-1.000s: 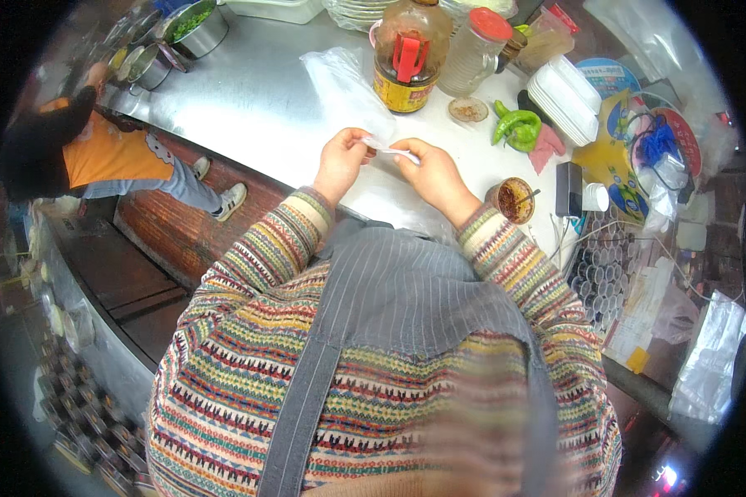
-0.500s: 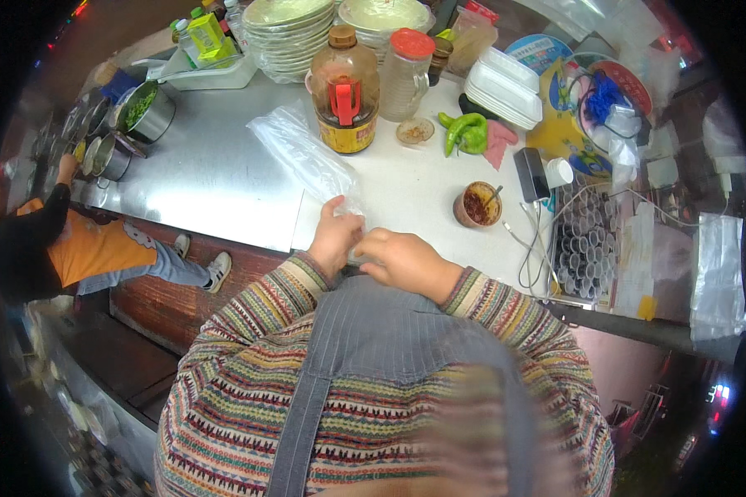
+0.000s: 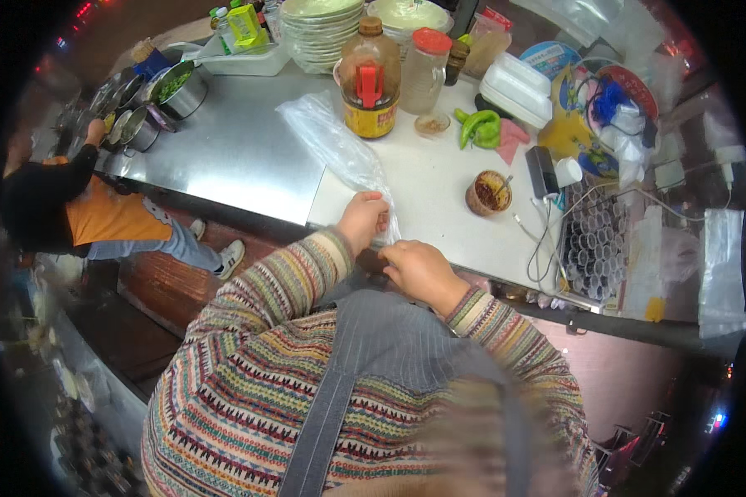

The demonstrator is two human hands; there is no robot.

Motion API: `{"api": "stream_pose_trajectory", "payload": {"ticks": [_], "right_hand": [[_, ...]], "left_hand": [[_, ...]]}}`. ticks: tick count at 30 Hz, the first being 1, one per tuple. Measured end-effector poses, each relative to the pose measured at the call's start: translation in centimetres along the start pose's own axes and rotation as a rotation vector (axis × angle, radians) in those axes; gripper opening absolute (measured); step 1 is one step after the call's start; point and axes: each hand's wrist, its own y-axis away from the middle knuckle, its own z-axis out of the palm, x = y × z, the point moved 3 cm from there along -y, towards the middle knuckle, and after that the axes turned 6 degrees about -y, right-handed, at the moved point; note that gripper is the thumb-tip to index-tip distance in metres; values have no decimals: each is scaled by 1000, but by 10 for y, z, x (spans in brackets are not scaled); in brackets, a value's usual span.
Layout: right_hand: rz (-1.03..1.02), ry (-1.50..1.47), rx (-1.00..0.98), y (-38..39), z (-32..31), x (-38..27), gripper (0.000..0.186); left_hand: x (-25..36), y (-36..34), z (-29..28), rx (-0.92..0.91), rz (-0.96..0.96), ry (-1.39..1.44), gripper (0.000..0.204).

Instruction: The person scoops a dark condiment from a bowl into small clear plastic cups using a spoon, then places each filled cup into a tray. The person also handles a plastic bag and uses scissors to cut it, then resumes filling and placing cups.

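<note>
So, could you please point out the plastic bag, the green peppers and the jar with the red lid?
Plastic bag point(image 3: 346, 149): head view, middle of its crumpled film.
Green peppers point(image 3: 484, 131): head view, skin of the rounder one.
Jar with the red lid point(image 3: 421, 81): head view, its see-through side.

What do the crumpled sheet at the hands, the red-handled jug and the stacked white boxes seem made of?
Crumpled sheet: thin, glossy plastic film, by its see-through wrinkles and highlights.
Red-handled jug: probably smooth plastic, possibly glass; its body looks brownish and translucent.
Stacked white boxes: likely matte foam, by their opaque, rounded look.
</note>
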Motion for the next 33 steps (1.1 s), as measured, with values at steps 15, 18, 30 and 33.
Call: {"api": "stream_pose_trajectory", "payload": {"ticks": [15,18,30,33], "right_hand": [[737,-883,400,-22,71,58,53],[538,-313,499,-20,53,46,38],[667,-812,340,-41,53,43,27],[733,-993,206,-53,71,52,24]], "left_hand": [[-7,26,-6,-32,-69,-133,42],[-5,22,-9,-44,-43,-190,39],[-13,30,-40,-39,57,-184,25],[-22,29,-42,-35,61,-186,24]]}}
